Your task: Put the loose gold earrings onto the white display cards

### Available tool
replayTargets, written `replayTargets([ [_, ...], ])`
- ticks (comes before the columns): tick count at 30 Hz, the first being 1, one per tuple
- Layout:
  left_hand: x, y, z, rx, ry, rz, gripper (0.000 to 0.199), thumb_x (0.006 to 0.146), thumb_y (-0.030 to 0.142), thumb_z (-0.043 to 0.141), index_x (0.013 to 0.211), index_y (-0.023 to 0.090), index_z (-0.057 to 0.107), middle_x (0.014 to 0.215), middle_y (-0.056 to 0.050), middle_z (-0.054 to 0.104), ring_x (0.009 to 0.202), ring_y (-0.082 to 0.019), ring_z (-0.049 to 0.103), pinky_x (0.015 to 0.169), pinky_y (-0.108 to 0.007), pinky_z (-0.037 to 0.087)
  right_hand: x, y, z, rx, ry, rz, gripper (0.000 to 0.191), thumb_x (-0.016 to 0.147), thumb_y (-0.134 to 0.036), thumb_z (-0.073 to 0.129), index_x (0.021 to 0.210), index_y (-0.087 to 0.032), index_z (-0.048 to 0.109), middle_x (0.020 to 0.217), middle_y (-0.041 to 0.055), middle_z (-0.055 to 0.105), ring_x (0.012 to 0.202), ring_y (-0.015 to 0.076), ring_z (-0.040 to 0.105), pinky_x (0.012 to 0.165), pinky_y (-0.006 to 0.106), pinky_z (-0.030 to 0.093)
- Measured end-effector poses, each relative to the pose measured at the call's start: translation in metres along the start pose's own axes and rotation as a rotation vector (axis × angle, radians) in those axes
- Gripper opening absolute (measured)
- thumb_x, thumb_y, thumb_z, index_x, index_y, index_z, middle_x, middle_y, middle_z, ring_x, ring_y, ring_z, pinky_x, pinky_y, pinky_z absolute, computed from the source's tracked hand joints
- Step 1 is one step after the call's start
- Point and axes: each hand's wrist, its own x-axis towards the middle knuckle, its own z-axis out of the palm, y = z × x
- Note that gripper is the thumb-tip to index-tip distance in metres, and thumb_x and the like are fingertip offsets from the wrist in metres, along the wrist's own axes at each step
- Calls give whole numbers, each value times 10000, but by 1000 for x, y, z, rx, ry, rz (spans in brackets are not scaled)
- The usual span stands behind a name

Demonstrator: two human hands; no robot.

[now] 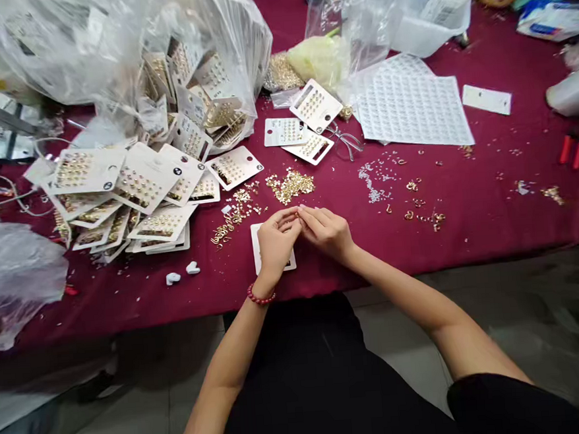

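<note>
A tiny gold piece (298, 214) is held between the fingertips of the left hand (276, 241) and the right hand (326, 233); it is too small for seeing its shape well. Under the hands lies a white rectangular card (257, 249), flat and mostly hidden by them. A loose heap of gold earring parts (290, 186) lies near, just beyond the hands.
</note>
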Motion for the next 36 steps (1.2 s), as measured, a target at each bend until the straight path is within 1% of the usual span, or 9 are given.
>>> replayTargets([
  [4,0,-3,2,-19,46,-11,264,715,132,664,975,104,705,995,-112,758,946,-206,732,880,-313,596,0,-4,3,4,-42,-12,204,919,-161,543,1009,-83,709,963,76,765,760,161,703,763,265,586],
  [8,1,-5,3,-31,57,-9,255,726,130,660,977,111,701,1016,-112,753,979,-210,724,895,-318,592,2,-6,3,18,-42,-2,205,917,-146,535,1006,-72,704,913,84,763,724,161,683,723,268,574],
  [11,1,-7,4,7,74,53,260,735,120,658,991,110,701,1003,-105,754,950,-190,728,878,-296,596,1,-7,4,23,-41,5,220,931,-155,514,1008,-73,704,894,88,760,723,161,677,716,264,568],
  [13,1,-9,6,50,94,98,275,746,113,653,1017,116,698,1016,-101,752,948,-182,725,859,-279,600,-1,-8,5,31,-68,19,246,947,-166,488,1025,-70,701,896,97,756,748,165,684,733,263,568],
  [19,2,-18,9,173,129,100,306,777,92,627,1073,135,687,1074,-102,741,971,-188,722,843,-281,603,-17,-12,17,129,-237,142,334,986,-178,387,1110,-81,681,959,125,744,849,176,698,803,277,573],
  [24,3,-20,11,293,166,108,276,795,90,616,1045,168,701,1030,-75,757,901,-186,738,820,-298,606,-22,-16,23,192,-297,243,365,996,-184,351,1154,-83,664,987,137,729,906,178,688,839,276,565],
  [27,2,-19,12,361,180,122,273,788,77,621,1027,173,711,993,-70,766,840,-183,745,792,-296,603,-22,-17,24,218,-309,281,370,996,-183,340,1148,-87,664,981,141,725,913,184,685,841,284,562],
  [32,2,-18,12,424,190,155,265,777,66,622,992,182,725,952,-51,773,806,-176,745,773,-286,598,-23,-17,24,238,-309,308,357,994,-204,352,1135,-99,663,948,136,728,878,195,688,808,300,564],
  [36,3,-18,10,404,179,155,267,770,58,617,980,174,733,946,-58,773,799,-176,742,772,-287,596,-21,-17,23,272,-290,333,333,987,-215,375,1082,-110,677,933,133,733,860,200,695,791,305,562],
])
